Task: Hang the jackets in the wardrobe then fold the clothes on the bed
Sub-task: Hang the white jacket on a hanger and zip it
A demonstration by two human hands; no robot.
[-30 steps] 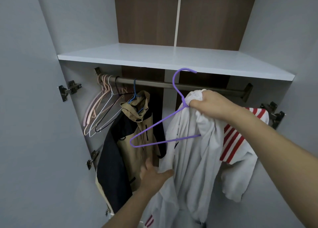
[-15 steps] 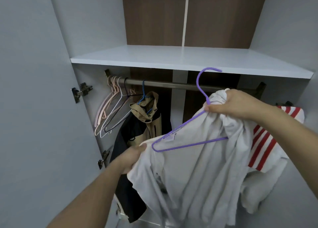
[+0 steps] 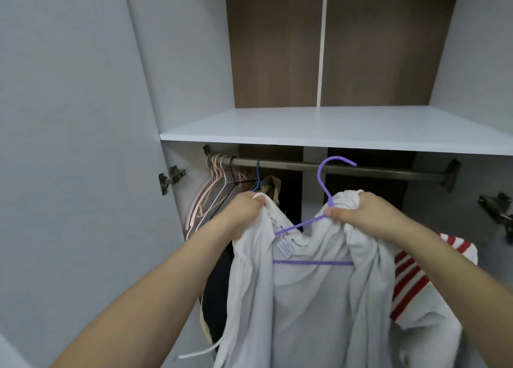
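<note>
Gripping the white jacket (image 3: 305,298) at its collar, both hands are raised in front of the open wardrobe (image 3: 83,118) in the head view. The left hand (image 3: 244,212) has its fingers curled round a bunch of the collar fabric on the left, and the right hand (image 3: 363,217) pinches the fabric together with the neck of the purple hanger (image 3: 322,198) on the right. The hanger's lower bar shows inside the jacket's neck opening, and its hook stands up in front of the hanging rail (image 3: 374,172), not yet over it. The jacket hangs down from the two hands below the white shelf (image 3: 319,126), with a red-and-white striped sleeve (image 3: 410,276) showing at its right. Near the rail's left end hang several bare hangers (image 3: 211,198), and just right of them a tan and dark jacket (image 3: 273,187) hangs on a blue hanger, mostly hidden behind the left hand and the white jacket.
</note>
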